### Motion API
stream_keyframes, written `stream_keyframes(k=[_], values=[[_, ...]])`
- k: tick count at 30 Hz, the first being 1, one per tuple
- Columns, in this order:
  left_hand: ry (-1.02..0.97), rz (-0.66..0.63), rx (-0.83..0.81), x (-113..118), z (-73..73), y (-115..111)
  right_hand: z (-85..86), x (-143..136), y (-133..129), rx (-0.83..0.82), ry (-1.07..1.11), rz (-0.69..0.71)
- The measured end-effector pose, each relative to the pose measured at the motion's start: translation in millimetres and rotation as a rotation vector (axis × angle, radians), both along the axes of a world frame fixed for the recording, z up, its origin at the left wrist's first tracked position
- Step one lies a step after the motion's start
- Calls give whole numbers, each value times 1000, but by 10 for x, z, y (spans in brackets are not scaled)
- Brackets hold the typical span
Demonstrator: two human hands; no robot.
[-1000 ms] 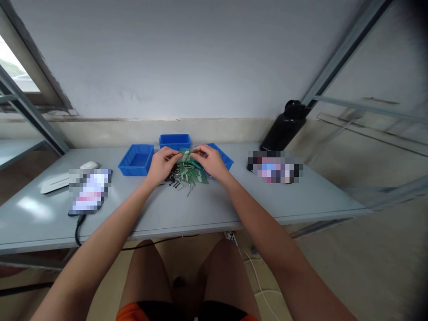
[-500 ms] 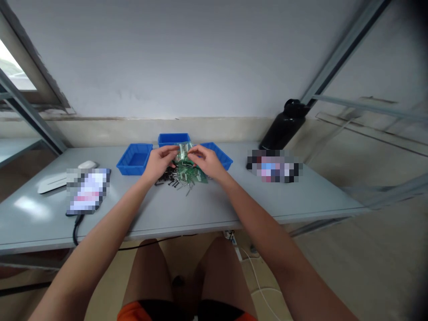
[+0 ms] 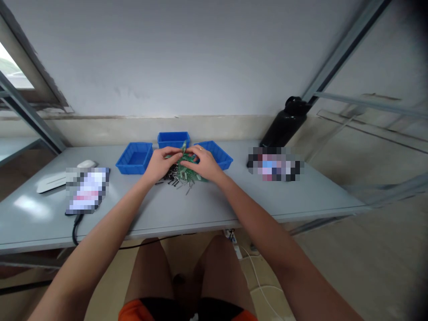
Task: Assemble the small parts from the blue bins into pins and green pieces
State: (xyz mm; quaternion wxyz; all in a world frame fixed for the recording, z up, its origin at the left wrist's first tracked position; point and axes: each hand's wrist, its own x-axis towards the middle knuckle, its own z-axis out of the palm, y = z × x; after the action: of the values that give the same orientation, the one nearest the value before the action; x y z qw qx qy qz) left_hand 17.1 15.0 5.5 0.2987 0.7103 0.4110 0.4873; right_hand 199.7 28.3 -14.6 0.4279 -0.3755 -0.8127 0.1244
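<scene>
Over the middle of the table, my left hand and my right hand meet at a small clear-and-green plastic bag. The fingertips of both hands are closed on it, and its upper part sticks up between them; the rest is hidden behind the fingers. Just below lies a pile of black and silver screws. More green plastic bags lie among the screws, partly covered by my right hand.
Blue bins stand around the pile: a left bin, a back bin and a right bin. A phone with a cable and a white mouse are at left. A black bottle stands at right near another blurred-out item.
My hands have drawn closer together on the small bag. The bag has turned and folded, so less of its face shows. My right fingers have shifted left.
</scene>
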Motion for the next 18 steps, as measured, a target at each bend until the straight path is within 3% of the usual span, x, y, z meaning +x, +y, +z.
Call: stream_keyframes(k=[5, 8, 13, 18], values=[[182, -65, 77, 17, -13, -45, -26, 1, 55, -20, -28, -48], [230, -11, 134, 33, -63, -36, -12, 17, 65, -9, -3, -62], [150, 136, 116, 4, -122, 54, 32, 43, 41, -19, 102, -85], [156, 115, 78, -33, -79, 69, 31, 46, 34, -84, 137, -56]])
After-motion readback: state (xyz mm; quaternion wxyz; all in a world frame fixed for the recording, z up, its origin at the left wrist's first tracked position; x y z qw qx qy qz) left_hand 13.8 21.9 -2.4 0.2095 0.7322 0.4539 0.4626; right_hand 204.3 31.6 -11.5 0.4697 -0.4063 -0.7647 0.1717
